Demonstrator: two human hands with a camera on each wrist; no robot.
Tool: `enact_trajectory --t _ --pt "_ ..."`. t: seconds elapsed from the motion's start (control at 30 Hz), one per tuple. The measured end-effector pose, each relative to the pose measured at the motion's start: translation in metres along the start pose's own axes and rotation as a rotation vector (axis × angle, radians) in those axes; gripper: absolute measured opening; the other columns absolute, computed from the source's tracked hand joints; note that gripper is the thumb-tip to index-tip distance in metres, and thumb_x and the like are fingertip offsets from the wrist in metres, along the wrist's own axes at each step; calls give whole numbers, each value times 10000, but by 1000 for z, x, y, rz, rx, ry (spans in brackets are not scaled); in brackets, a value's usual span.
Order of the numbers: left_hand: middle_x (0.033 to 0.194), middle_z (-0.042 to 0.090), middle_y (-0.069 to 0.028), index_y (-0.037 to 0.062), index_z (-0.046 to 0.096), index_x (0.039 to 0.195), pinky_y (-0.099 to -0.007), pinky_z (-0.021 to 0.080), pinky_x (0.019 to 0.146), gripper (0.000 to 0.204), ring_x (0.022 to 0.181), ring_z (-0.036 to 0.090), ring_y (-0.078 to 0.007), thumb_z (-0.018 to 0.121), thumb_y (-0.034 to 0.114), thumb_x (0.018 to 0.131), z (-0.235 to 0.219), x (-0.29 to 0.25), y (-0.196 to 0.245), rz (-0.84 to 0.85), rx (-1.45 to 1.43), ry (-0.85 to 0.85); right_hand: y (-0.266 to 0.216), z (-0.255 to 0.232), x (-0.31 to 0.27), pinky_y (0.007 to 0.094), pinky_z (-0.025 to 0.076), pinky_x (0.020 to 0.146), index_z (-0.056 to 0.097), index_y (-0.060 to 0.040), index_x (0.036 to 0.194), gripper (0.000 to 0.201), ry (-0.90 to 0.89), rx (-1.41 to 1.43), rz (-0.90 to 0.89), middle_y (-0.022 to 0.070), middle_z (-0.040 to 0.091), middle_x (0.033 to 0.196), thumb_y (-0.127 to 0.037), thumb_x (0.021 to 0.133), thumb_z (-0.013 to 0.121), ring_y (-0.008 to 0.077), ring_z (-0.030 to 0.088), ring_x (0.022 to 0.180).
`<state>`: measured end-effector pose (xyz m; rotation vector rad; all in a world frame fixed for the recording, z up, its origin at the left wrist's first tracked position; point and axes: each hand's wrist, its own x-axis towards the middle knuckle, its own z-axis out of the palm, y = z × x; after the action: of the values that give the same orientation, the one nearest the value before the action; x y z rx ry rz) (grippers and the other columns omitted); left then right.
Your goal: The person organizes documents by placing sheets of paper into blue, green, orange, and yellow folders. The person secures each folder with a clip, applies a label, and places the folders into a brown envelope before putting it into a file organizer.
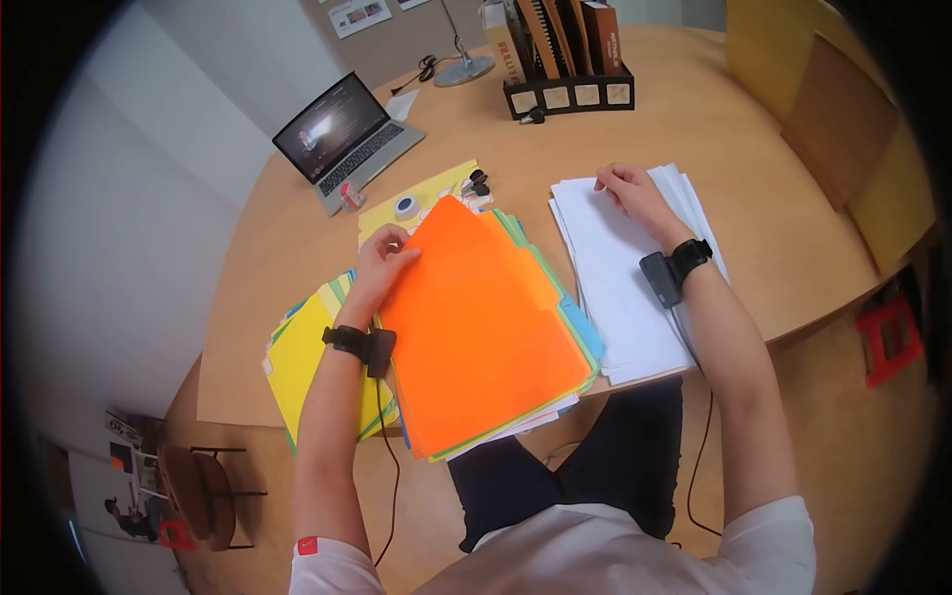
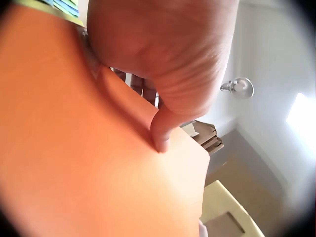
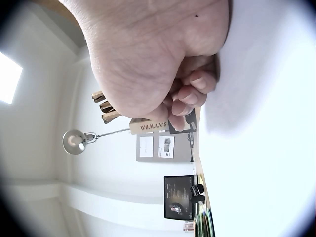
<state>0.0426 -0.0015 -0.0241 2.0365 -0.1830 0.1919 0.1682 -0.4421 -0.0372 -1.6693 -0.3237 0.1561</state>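
Note:
My left hand (image 1: 383,266) pinches the left edge of an orange file folder (image 1: 476,337). In the left wrist view the thumb presses on the orange face while the other fingers go behind its edge. That folder tops a pile with green and blue folders (image 1: 585,332) showing at the right side, and the pile juts over the table's front edge. My right hand (image 1: 640,198) rests on a stack of white paper (image 1: 635,288), its fingers (image 3: 190,96) loosely curled and holding nothing. Yellow folders (image 1: 312,362) lie fanned under my left forearm.
Behind the orange folder lies a yellow sheet (image 1: 436,193) with a roll of tape (image 1: 406,206) and black clips (image 1: 477,182). An open laptop (image 1: 347,139) stands at the back left, a lamp base (image 1: 464,71) and a book rack (image 1: 570,96) farther back. Cables hang from both wrist cameras.

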Motion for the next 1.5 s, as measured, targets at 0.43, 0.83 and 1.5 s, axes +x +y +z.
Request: enact_trajectory --t 0.43,0.83,1.5 --pt "789 520 -50 18 602 1182 -314 395 696 304 707 479 -166 530 278 1044 -40 1 -34 413 -1146 63 -95 -69 -77 386 475 616 674 -6 854 508 108 -1423 190 117 633 699 -505 936 630 236 597 650" --pt "540 372 26 52 650 1096 -294 348 670 526 555 356 -117 325 464 1111 -41 -15 -45 309 -1211 -15 -20 -116 -114 317 477 624 671 17 829 384 182 -846 120 73 648 740 -343 842 806 162 594 693" --pt "539 293 2 74 654 987 -292 302 490 719 507 288 -142 215 639 1062 -45 -20 -16 -56 -1129 154 -34 -92 -130 363 459 604 628 -29 1009 170 407 -980 -118 106 615 695 -171 945 696 221 574 628"
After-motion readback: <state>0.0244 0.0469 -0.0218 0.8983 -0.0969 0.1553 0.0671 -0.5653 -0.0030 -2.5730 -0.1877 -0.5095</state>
